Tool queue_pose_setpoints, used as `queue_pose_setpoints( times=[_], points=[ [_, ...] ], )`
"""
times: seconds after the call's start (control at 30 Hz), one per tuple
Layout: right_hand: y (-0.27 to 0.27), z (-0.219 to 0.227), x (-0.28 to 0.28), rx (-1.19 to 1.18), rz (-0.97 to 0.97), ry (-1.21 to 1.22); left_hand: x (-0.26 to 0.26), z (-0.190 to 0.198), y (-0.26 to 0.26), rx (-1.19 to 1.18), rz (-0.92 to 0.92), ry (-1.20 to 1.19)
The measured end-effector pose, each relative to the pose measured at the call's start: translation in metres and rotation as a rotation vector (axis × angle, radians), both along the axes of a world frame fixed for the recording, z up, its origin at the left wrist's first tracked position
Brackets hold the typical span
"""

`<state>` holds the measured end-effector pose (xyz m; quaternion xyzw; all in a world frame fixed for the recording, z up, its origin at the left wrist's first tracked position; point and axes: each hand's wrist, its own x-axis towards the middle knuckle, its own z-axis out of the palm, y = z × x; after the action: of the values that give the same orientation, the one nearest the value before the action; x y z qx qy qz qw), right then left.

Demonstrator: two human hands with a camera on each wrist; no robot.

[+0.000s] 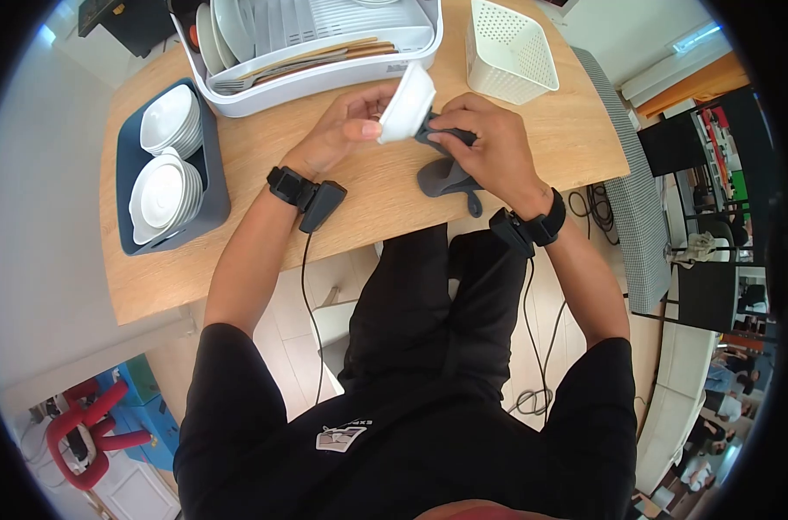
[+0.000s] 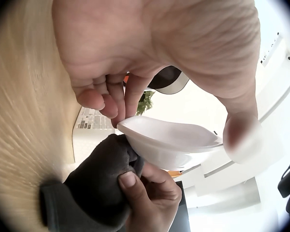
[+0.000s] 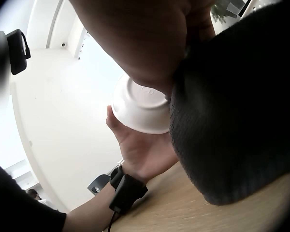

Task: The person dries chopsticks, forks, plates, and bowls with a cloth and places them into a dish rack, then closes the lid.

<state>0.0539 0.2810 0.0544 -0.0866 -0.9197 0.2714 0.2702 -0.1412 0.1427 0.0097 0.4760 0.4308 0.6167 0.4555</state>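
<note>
My left hand (image 1: 346, 134) grips a small white bowl (image 1: 409, 106) by its rim, thumb on one side and fingers on the other. The bowl is tilted on its side above the table. A dark grey cloth (image 1: 446, 178) is pinched in my right hand (image 1: 496, 143), its upper part against the bowl and its lower part hanging down to the table's front edge. In the left wrist view, the bunched cloth (image 2: 94, 179) meets the bowl's outer side (image 2: 169, 157). The bowl's underside (image 3: 145, 96) shows in the right wrist view, with the cloth covering part of it.
A white dish rack (image 1: 238, 104) with plates, chopsticks and other utensils stands at the back. Left of it, a blue-grey bin (image 1: 216, 186) holds two stacks of white dishes (image 1: 164, 195). At the back right is a cream perforated basket (image 1: 511, 52).
</note>
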Motion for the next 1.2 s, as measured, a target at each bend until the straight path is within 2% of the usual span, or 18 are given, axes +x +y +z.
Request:
queue_pose_setpoints(
  times=[0.2, 0.27, 0.37, 0.5, 0.6, 0.67, 0.7, 0.77, 0.83, 0.9, 1.03, 1.13, 1.2],
  points=[
    [-0.02, 0.007, 0.004, -0.207, 0.128, -0.042, -0.003, -0.007, 0.003, 0.024, 0.076, 0.015],
    [-0.028, 0.011, 0.003, -0.263, 0.186, -0.038, -0.004, -0.009, 0.004, -0.029, 0.074, 0.11],
    [-0.029, 0.023, -0.001, -0.248, 0.185, 0.043, -0.007, -0.016, 0.004, -0.049, -0.024, 0.026],
    [-0.017, 0.03, 0.006, -0.298, 0.166, 0.072, -0.013, -0.024, 0.004, -0.055, -0.068, -0.099],
    [-0.003, 0.037, 0.019, -0.176, 0.109, 0.07, -0.012, -0.024, 0.005, -0.04, -0.055, -0.081],
    [0.002, 0.045, 0.036, -0.026, -0.018, 0.089, -0.009, -0.018, 0.006, 0.02, -0.064, -0.04],
    [0.016, 0.049, 0.054, 0.06, -0.028, 0.059, -0.013, -0.021, 0.007, 0.05, -0.031, -0.057],
    [0.029, 0.058, 0.078, 0.09, -0.052, -0.051, -0.016, -0.025, 0.01, -0.052, 0.122, 0.017],
    [0.056, 0.06, 0.099, 0.135, -0.015, -0.09, -0.015, -0.014, 0.005, -0.042, 0.196, 0.018],
    [0.086, 0.061, 0.119, 0.093, -0.097, -0.161, -0.014, -0.014, 0.005, -0.042, 0.265, 0.016],
    [0.162, 0.061, 0.138, 0.419, -0.313, -0.176, -0.015, -0.018, 0.007, -0.035, 0.297, 0.143],
    [0.191, 0.057, 0.14, 0.514, -0.393, -0.228, -0.014, -0.023, 0.009, -0.034, 0.344, 0.228],
    [0.218, 0.041, 0.142, 0.62, -0.541, -0.276, -0.018, -0.027, 0.01, -0.023, 0.374, 0.302]
  ],
)
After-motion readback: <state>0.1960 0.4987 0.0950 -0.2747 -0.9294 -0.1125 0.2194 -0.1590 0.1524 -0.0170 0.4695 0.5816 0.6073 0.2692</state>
